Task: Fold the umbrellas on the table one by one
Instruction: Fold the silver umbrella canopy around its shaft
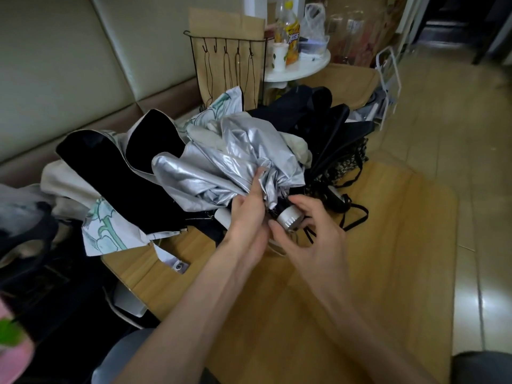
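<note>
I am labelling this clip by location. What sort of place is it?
Most likely a room in a home, perhaps a living room: a padded beige sofa beside the wooden table, a small white round table holding a drink bottle and paper cup, and a glossy tiled floor.

Dim indoor light, floor glare, warped edges

Cream padded sofa [69, 65] at left, glossy beige tiled floor [443, 120], round white side table [304, 68].
</note>
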Tool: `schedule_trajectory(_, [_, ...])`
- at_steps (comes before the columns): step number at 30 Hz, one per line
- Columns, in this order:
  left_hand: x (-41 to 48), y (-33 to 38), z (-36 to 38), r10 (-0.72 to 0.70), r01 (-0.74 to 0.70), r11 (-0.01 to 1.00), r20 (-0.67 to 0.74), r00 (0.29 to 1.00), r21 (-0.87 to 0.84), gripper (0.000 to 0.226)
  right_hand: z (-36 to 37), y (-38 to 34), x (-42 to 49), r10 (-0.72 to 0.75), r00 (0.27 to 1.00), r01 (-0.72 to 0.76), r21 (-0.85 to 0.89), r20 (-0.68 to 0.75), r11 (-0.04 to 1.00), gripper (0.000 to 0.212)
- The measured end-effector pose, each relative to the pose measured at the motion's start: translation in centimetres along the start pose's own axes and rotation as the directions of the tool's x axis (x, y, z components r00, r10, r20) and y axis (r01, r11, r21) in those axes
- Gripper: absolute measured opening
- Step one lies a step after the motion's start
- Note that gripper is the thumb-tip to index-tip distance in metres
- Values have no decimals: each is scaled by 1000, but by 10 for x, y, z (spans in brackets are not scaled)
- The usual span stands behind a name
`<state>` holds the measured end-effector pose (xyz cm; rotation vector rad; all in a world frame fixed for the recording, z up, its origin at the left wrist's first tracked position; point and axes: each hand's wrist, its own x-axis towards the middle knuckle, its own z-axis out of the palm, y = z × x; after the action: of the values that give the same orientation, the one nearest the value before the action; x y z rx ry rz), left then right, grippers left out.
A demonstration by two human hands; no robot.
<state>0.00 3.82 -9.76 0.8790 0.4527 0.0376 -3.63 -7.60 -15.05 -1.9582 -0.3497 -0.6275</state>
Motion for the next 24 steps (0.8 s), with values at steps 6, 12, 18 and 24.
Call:
schedule_trajectory(6, [-10, 2, 3, 9, -13, 999, 95, 995, 42, 61, 2, 4, 0, -84, 987, 85, -4, -135, 996, 37])
schedule_trajectory(12, [-9, 0, 3, -47, 43, 997, 63, 997, 65, 61, 8, -5, -4, 53, 991, -40, 114, -119, 993, 38])
schedule_trajectory(18, [-5, -1, 5, 4, -7, 998, 47, 999, 61, 41, 10, -1, -9, -58, 988, 58, -4, -141, 998, 38])
schedule_trajectory(24, [-7, -4, 4, -32, 27, 995, 54, 998, 98, 42, 12, 2, -8, -98, 979, 91, -49, -179, 995, 26])
